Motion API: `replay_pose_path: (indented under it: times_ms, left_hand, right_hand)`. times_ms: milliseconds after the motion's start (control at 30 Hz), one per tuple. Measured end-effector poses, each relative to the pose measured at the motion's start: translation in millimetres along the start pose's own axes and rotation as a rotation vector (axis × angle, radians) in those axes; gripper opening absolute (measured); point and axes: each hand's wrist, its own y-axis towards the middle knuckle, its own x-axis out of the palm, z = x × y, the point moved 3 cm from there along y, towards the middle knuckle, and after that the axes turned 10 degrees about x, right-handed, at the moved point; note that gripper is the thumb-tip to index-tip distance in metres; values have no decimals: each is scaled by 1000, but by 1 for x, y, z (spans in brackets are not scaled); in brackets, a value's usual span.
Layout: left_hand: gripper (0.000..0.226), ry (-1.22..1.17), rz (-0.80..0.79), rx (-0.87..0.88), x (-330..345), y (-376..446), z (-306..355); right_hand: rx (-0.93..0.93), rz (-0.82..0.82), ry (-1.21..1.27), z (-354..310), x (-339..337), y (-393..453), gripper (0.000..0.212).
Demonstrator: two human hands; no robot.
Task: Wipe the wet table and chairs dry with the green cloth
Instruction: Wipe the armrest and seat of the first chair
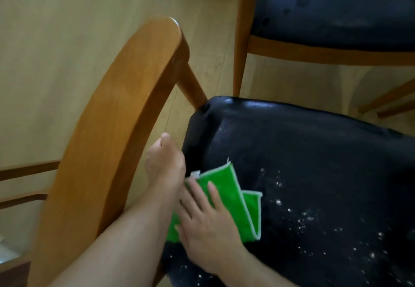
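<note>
A green cloth with a white hem lies folded on the near chair's black seat, close to its left edge. My right hand presses flat on the cloth with straight, spread fingers. My left hand rests at the seat's left edge, between the seat and the curved wooden backrest. Its fingers are hidden behind the hand. Water droplets speckle the seat to the right of the cloth and along its front.
A second chair with a wooden frame and a droplet-covered black seat stands beyond the near one. Pale wood flooring lies to the left. Wooden rails show at the left edge.
</note>
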Motion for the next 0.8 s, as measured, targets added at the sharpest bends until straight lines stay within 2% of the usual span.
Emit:
replay_pose_path:
  times_ms: [100,167,200,333,433,500,567,667,733,800]
  left_hand:
    - [32,20,-19,40,1,-5,6]
    - [35,45,-36,59,1,-7,5]
    - [37,48,-41,72,0,-8,2]
    - [37,-48,-73,84,1,-15,0]
    - [31,-101,-65,141,0,-17,5]
    - [30,-11,-136,296,-1,-18,9]
    - [27,94,-279,402,1,-21,8]
    - [45,336,-444,505,2,-28,4]
    - [45,546,-513,612,3,-37,4]
    - [43,643,-578,707,-1,-49,7]
  right_hand:
    - [-143,-75,-38,1,4,-19,57]
    - [-101,-17,-5,22,-8,5,55]
    - [-22,41,0,38,-16,25,56]
    - [504,170,22,100,-50,106,61]
    - [670,162,105,90,-54,122,62]
    - [604,152,95,61,-43,103,63]
    - [391,86,46,25,-24,64,65]
    - [98,7,2,-10,5,-13,58]
    - [-32,-89,-34,-9,15,-51,56]
    - [-35,-70,-68,22,10,-52,56]
